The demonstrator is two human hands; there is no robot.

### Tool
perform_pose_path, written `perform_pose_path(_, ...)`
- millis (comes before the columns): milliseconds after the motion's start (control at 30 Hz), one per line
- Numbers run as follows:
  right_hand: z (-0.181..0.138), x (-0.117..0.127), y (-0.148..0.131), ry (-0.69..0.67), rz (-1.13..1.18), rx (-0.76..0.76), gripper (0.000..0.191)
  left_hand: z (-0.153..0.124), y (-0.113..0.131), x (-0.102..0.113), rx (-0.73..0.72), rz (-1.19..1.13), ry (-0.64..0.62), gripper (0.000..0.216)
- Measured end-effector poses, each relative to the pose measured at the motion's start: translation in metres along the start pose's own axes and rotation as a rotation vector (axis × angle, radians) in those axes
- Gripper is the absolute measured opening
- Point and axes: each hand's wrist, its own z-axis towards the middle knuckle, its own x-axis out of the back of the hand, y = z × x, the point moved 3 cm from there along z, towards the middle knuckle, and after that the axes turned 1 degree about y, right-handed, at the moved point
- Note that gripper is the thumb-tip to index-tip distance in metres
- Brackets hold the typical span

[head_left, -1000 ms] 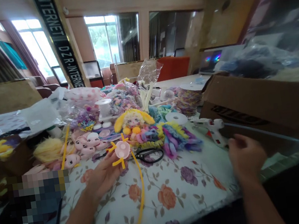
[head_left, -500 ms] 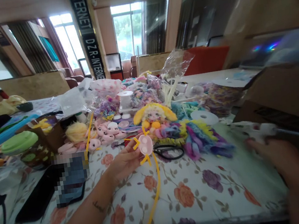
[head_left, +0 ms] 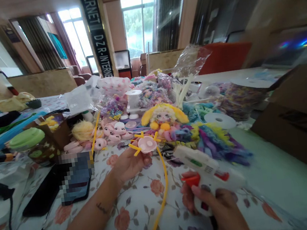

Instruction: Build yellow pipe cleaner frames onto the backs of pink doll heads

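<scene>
My left hand (head_left: 129, 166) pinches a round pink plastic shell (head_left: 148, 145), its hollow side showing. Short yellow strips (head_left: 135, 148) stick out around its rim, and a long yellow strip (head_left: 164, 195) trails below it over the tablecloth. My right hand (head_left: 222, 206) grips a white hot glue gun (head_left: 198, 160) by its handle, a finger at the red trigger. Its nozzle points left toward the shell, a short gap apart. Behind the nozzle lie black-handled scissors (head_left: 168, 153), partly covered. A doll with yellow ears (head_left: 165, 117) sits just beyond.
Pink doll face pieces (head_left: 113, 132) lie behind my left hand. Colourful yarn (head_left: 223, 143) and a white spool (head_left: 219, 120) are to the right, near a cardboard box (head_left: 299, 117). Phones (head_left: 42, 191) and a green-lidded cup (head_left: 29, 144) stand left on the flowered cloth (head_left: 122, 220).
My right hand has brought the glue gun from the far right in toward the middle, near the shell. My left hand has tilted the shell. The view has shifted slightly.
</scene>
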Motion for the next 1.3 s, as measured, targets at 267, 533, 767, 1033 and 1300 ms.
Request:
perform_pose_path(267, -0.009, 0.002, 0.025, -0.058, -0.037, -0.036, 0.030, 0.002, 0.000, 0.002, -0.070, -0.001, -0.026, 0.022)
perform_pose_path(533, -0.019, -0.016, 0.026, -0.042, -0.110, -0.021, 0.038, 0.001, -0.004, 0.000, -0.081, 0.076, -0.069, 0.033)
perform_pose_path(767, -0.020, -0.025, 0.025, -0.068, -0.131, -0.037, 0.046, 0.000, -0.009, -0.004, -0.058, 0.051, -0.149, 0.042)
perform_pose_path(1033, -0.018, -0.029, 0.020, -0.037, -0.254, 0.066, 0.041, -0.001, -0.011, 0.004, -0.025, 0.001, -0.081, 0.044)
perform_pose_path(1300, -0.018, -0.030, 0.022, -0.059, -0.282, 0.062, 0.039, -0.003, -0.013, 0.004, 0.006, 0.022, -0.050, 0.040)
